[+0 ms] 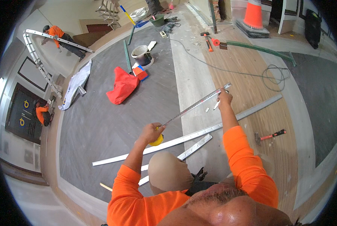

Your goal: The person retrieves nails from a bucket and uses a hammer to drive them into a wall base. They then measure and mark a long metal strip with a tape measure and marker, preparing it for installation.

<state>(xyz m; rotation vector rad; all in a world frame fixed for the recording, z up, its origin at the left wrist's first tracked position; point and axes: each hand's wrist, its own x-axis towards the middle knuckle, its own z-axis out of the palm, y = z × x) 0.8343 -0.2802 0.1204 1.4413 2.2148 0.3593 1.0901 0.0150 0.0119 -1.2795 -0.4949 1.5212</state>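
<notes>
My left hand (151,132) is closed around a yellow tape measure (158,140) above my bent knee. Its blade (198,102) is drawn out in the air, slanting up to the right. At the far end my right hand (225,97) grips the blade's tip and also holds a white pen (216,105). Beneath the blade, a long metal bar (191,135) lies diagonally across the floor. A shorter metal channel (194,147) lies nearer to me, partly hidden by my knee. A small white block (207,109) sits near the pen.
A claw hammer (271,137) lies at the right, another hammer (208,40) further off. A cable (228,71) crosses the floor. Ahead are a red bag (122,86), a bucket (142,55) and a traffic cone (253,16). Two people work at the left, near a ladder (38,60).
</notes>
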